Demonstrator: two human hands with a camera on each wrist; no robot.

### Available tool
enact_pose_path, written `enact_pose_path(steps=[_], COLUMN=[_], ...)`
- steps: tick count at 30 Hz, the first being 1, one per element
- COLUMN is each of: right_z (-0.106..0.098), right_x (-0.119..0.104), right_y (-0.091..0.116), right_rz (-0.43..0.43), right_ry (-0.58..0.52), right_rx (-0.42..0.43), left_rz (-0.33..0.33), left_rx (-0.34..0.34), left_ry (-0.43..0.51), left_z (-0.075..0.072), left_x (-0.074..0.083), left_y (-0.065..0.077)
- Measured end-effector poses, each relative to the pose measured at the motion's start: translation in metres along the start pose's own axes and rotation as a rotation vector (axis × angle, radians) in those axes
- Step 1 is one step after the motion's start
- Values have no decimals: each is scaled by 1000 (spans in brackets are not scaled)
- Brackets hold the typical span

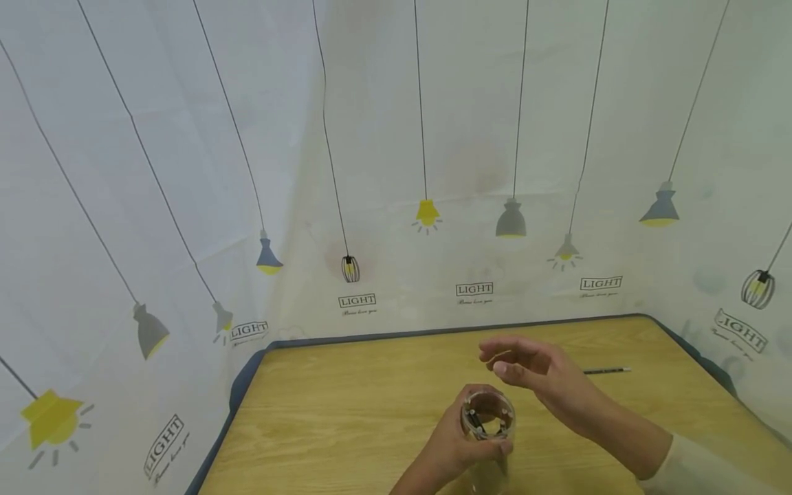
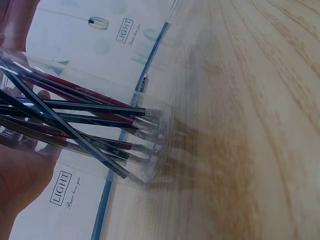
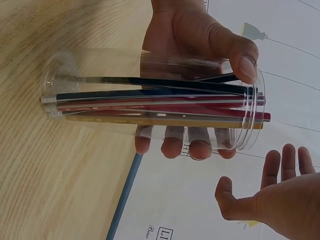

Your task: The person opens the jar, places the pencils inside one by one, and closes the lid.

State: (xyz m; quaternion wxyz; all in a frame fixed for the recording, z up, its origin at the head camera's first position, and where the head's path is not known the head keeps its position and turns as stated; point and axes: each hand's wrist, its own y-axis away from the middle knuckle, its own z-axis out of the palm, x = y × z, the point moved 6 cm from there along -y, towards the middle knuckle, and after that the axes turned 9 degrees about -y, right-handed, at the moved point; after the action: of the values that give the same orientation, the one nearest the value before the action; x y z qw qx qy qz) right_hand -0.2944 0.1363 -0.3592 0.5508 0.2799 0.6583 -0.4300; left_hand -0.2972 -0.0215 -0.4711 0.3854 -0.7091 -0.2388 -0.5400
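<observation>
My left hand (image 1: 450,440) grips a clear plastic jar (image 1: 489,474) that stands upright with its open mouth facing up. Several pencils (image 3: 160,96), dark, red and yellowish, lean inside it; their eraser ends point down at the jar's base (image 2: 162,125) in the left wrist view. The thumb and fingers of the left hand wrap around the jar's wall in the right wrist view. Just above and right of the jar's mouth, my right hand (image 1: 544,371) hovers with loosely bent fingers, holding nothing. Beyond it a single dark pencil (image 1: 609,370) lies on the table.
The wood-grain table (image 1: 322,412) has a dark blue edge (image 1: 396,335) at the back and sides. White cloth walls (image 1: 383,137) printed with hanging lamps and the word LIGHT surround it closely.
</observation>
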Motion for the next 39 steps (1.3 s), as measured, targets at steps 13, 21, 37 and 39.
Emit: enact_pose_path(steps=[13,21,37,39], right_z=[-4,-7,-42,-51], right_x=[1,5,27,31], right_y=[0,-1,10,12], right_rz=[38,26,59,45], right_ry=[81,122,246,287], right_rx=[-2,-2,33,45], left_rz=[-12,-57,-8,-10], left_rx=[-7,23,0,-9], left_ry=[-20,-24,-2,-5], left_z=[-6,-10,-2,-1], left_x=[1,1,-4,-3], left_y=[-1,-2,1,1])
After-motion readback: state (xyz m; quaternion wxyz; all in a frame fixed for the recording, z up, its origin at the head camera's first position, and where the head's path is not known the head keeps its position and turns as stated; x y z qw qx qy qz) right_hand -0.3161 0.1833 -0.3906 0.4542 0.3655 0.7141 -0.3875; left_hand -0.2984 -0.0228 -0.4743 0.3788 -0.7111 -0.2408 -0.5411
